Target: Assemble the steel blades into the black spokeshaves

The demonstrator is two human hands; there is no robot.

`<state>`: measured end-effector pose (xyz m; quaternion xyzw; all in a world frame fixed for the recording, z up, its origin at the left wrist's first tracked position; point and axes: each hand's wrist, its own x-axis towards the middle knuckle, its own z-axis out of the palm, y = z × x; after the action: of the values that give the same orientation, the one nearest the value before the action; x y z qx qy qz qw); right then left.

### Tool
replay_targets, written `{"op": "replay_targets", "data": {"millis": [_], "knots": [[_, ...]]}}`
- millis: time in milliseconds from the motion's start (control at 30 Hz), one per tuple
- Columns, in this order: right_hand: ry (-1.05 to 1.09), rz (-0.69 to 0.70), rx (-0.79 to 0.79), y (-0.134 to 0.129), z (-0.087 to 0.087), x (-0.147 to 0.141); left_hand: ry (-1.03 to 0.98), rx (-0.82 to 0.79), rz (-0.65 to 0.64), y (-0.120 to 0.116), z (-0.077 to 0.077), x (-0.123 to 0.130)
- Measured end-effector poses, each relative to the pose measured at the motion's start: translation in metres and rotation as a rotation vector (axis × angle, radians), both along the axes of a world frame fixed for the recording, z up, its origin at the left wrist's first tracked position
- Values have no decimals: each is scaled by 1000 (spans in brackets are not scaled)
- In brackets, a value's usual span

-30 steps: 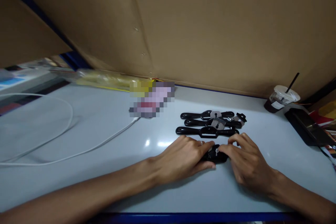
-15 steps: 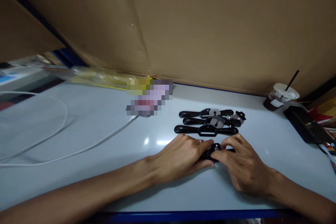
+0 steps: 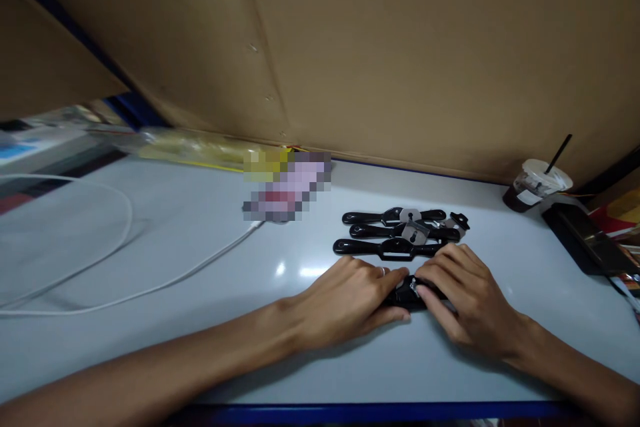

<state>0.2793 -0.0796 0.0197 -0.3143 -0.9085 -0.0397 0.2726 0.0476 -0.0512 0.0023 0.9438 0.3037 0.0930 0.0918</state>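
Compared with the earlier frame, the right hand (image 3: 467,300) has rolled over, its thumb lower and its fingers bunched higher, while the left hand (image 3: 350,297) barely moves. Both work at the lower centre-right of the frame, on a black spokeshave (image 3: 407,298) lying on the table (image 3: 280,367). The left grip is closed around the tool's left part; the right grip is nearly shut — thumb and fingertips pinching at a small metal screw (image 3: 414,285). Just above lie three more spokeshaves (image 3: 383,247) with loose steel blades (image 3: 415,233). A lidded cup (image 3: 535,185) stands at right.
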Motion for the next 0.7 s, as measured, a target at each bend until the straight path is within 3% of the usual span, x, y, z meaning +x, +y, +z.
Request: {"op": "replay_targets", "data": {"millis": [133,233,367,700], "knots": [[44,-3,-144,1,-7,-1,1,3,-8,0,1,0],[80,38,-159,1,-7,-1,3,11,-12,-1,1,0],[33,105,-95,0,-4,2,9,18,-12,-1,1,0],[-31,-42,116,-5,1,-2,11,1,-10,-1,1,0]]}}
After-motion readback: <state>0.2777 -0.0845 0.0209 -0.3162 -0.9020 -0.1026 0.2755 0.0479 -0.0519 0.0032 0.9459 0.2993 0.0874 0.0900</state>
